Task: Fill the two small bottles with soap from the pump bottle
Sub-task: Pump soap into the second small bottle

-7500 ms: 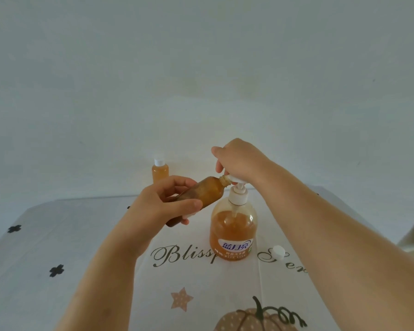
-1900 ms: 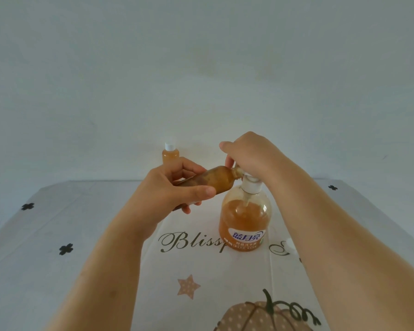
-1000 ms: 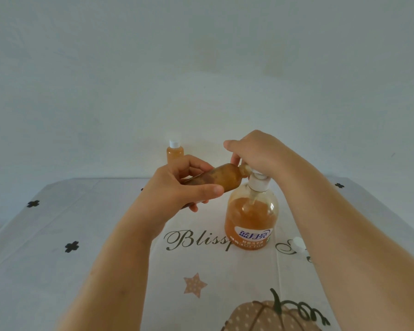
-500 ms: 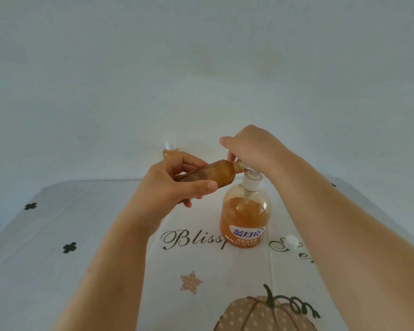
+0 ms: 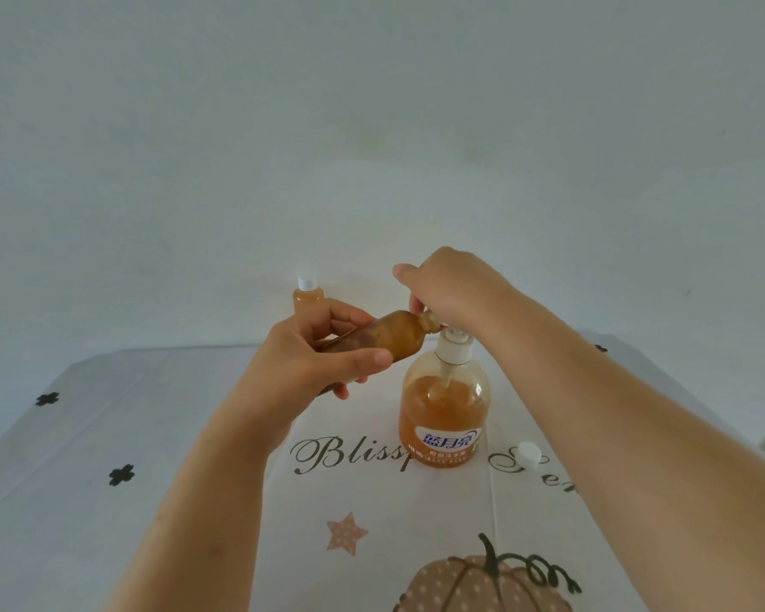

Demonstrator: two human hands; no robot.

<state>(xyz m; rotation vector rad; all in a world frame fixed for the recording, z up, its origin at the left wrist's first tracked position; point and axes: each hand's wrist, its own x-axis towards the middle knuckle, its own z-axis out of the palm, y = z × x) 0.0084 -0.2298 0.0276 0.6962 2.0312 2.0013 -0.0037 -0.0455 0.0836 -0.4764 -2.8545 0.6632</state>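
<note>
- The pump bottle [image 5: 444, 408] stands upright on the tablecloth [image 5: 195, 435], near the middle of the table. I take it as the centre of the clock, with 12 o'clock pointing away from the person.
- It is clear plastic, with orange soap up to about its shoulder and a blue and white label on the side facing 6 o'clock.
- The right hand [image 5: 451, 289] comes in from about 4 o'clock and sits on top of the pump. Its fingers are curled down over the pump head and hide it. Only the white collar [image 5: 453, 348] shows below the hand.
- The left hand [image 5: 314, 368] holds the small bottle [image 5: 385, 337] in the air, at about 10 o'clock from the pump. The thumb lies along the near side and the fingers are wrapped around the far side and underneath.
- This small bottle is tilted almost flat. Its open neck points toward 3 o'clock and meets the pump just under the right hand. The spout itself is covered, so I cannot tell if it touches.
- Its body looks amber-brown. How full it is I cannot tell.
- The second small bottle [image 5: 308, 295] stands upright at about 11 o'clock, well apart, near the far edge of the table. It holds orange soap and wears a white cap.
- A loose cap [image 5: 528, 454], white, lies on the cloth at about 4 o'clock, near the pump bottle, just beside the right forearm.
- The cloth is white, with dark script lettering [image 5: 350, 452] at 8 o'clock, a dotted star [image 5: 346, 533] at 7 o'clock and a pumpkin [image 5: 482, 585] at 6 o'clock.
- Behind the table is a plain pale wall [image 5: 372, 125].
</note>
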